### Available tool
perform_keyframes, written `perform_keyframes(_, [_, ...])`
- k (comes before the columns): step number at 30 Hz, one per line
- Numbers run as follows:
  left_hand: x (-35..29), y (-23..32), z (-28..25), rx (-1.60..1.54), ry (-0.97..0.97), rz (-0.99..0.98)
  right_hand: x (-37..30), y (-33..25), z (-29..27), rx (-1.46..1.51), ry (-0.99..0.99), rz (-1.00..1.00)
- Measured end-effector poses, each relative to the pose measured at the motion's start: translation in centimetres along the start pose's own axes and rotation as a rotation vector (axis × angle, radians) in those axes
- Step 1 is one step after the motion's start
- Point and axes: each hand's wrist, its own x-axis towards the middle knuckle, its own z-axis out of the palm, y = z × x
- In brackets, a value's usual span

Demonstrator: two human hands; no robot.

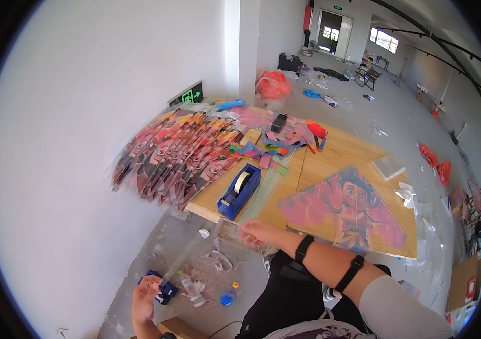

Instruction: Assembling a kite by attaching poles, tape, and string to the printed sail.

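My left hand [147, 294] is low at the left, with its thumb and fingers pinched together. From them a clear plastic strip [182, 257], which looks like tape, slants up toward the table. My right hand [256, 233] hovers at the table's near edge with loosely bent fingers apart, and I see nothing in them. Just beyond it stands a blue tape dispenser [239, 192] with a pale roll, beside a bundle of thin translucent rods [269, 189]. To the right, a printed triangular kite [348, 209] with a cartoon figure lies flat on the wooden table [336, 150].
Several folded printed kites [178, 152] overlap at the table's left, by the wall. Colourful ribbons [263, 152], a black case [278, 122] and a clear packet [388, 167] lie on top. Below, a plastic bottle [191, 288] and a blue object [166, 291] rest on the floor.
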Motion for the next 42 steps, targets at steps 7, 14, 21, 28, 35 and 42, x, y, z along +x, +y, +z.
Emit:
perform_keyframes(7, [0.7, -4.0, -0.7, 0.185, 0.13, -0.14, 6.9, -1.8, 5.4, 0.415, 0.164, -0.058])
perform_keyframes(14, [1.8, -8.8, -1.8, 0.537, 0.152, -0.067, 8.6, -2.3, 7.3, 0.446, 0.485, -0.077])
perform_keyframes(21, [1.3, -12.9, -2.7, 0.613, 0.099, -0.258, 7.3, -3.7, 5.9, -0.047, 0.455, -0.18])
perform_keyframes(28, [-0.4, -14.5, -0.6, 0.658, -0.037, -0.196, 4.6, -3.7, 4.6, 0.116, 0.292, -0.286])
perform_keyframes(35, [-2.0, -7.4, 12.1, 0.059, -0.442, -0.358, -14.4, -9.6, -2.7, 0.066, 0.113, -0.68])
perform_keyframes(42, [-1.6, -1.7, 28.3, -0.011, -1.271, -0.362, -37.2, -12.8, -6.2, -0.102, 0.373, -0.966])
